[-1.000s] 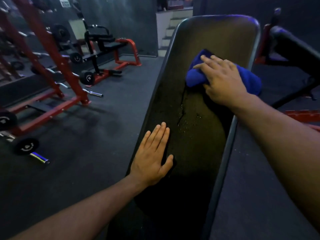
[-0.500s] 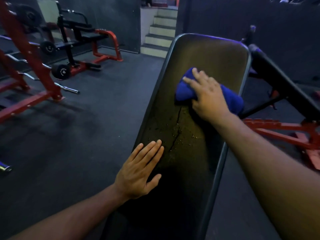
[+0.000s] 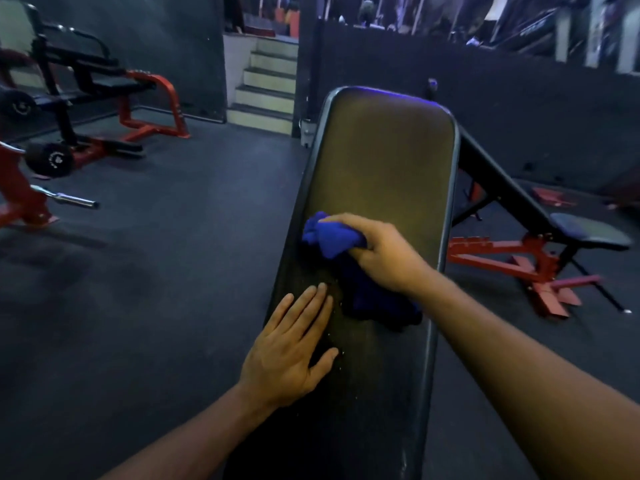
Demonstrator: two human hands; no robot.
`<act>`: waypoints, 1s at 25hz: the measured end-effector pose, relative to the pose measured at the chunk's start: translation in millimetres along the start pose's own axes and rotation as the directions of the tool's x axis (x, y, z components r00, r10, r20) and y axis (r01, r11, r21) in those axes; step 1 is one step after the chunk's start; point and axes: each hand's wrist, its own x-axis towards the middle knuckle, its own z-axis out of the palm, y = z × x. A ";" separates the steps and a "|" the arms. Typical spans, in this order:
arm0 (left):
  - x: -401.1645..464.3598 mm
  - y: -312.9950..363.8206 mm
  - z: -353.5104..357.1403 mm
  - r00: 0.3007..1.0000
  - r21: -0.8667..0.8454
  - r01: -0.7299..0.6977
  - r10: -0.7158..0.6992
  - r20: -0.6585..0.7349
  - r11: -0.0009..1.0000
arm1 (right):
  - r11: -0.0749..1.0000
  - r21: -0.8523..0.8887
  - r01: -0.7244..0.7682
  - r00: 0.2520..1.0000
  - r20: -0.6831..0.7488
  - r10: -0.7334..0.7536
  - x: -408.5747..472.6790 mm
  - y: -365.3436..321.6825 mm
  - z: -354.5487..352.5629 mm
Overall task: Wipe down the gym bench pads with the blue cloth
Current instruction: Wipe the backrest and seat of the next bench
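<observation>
Bench pad (image 3: 381, 161) slopes away with its middle under the bunched blue cloth (image 3: 330, 237), which the right hand (image 3: 384, 256) clutches to scrub toward the left edge, while the flat, spread left hand (image 3: 289, 351) apparently braces it.

A single head-worn camera looks forward and down, close over the bench pad (image 3: 381, 161), facing the stairs (image 3: 266, 91).

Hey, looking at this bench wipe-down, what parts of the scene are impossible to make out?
Head view only:
- Pad surface under the blue cloth and right hand: covered.
- Pad under the flat left hand: covered.
- Near end of the pad: very dark, cut off by the bottom edge.
- Figures beyond the stairs: blurred, too small.
</observation>
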 end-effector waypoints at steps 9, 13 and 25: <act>0.5 -6.1 1.4 0.997 -0.149 -0.010 -0.002 -0.076 0.989 | 0.860 -0.463 -0.213 0.941 -0.335 0.053 91.0 53.9 -90.6; -0.3 -8.0 7.6 0.997 -0.133 -0.007 -0.003 -0.075 0.991 | 0.801 -0.582 -0.140 0.971 -0.238 -0.003 107.2 48.7 -33.6; -43.8 -2.7 -1.4 0.997 -0.108 -0.075 0.078 0.028 0.991 | 0.932 -0.324 0.160 0.954 0.294 -0.061 5.3 -1.5 63.0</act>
